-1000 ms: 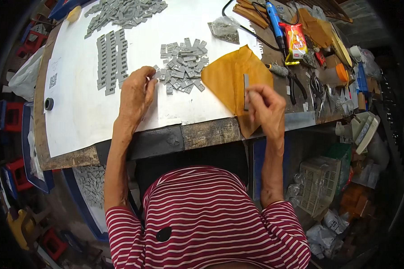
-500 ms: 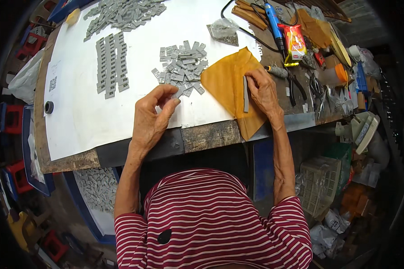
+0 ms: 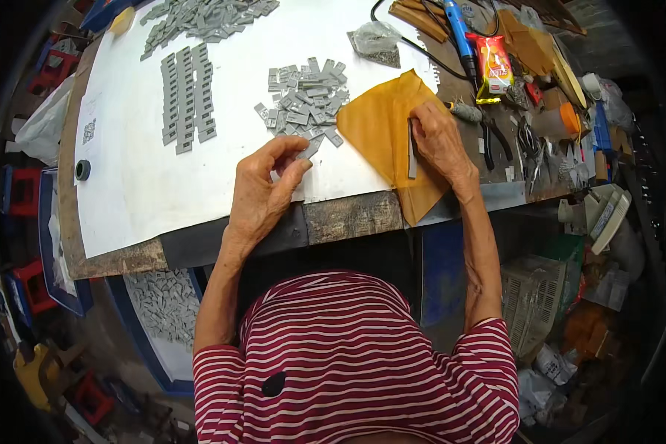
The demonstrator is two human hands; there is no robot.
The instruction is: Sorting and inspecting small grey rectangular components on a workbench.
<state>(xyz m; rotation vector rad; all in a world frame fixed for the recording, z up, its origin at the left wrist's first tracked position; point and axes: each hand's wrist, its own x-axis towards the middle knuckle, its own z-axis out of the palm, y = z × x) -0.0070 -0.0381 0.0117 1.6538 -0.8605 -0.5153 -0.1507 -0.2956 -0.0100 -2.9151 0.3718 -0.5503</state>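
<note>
My left hand (image 3: 268,181) is closed at the near edge of a loose pile of small grey rectangular pieces (image 3: 300,100). Its thumb and forefinger pinch one flat grey piece (image 3: 310,149). To the right, my right hand (image 3: 440,140) holds a narrow grey strip (image 3: 412,159) upright between thumb and fingers, over an orange-brown sheet (image 3: 377,118). One corner of that sheet hangs over the table's front edge. Further left on the white paper (image 3: 133,185), more grey pieces lie in overlapping columns (image 3: 187,96).
A larger heap of grey pieces (image 3: 207,18) lies at the back. Pliers (image 3: 496,140), a blue corded tool (image 3: 459,33) and a red packet (image 3: 493,66) crowd the right side. A black ring (image 3: 83,169) sits at the left. Below is a blue-rimmed tray of pieces (image 3: 163,303).
Both hands keep their grips on the grey piece and the strip. My left hand has shifted slightly right; the strip has turned a little and looks darker. The whole view has shifted slightly.
</note>
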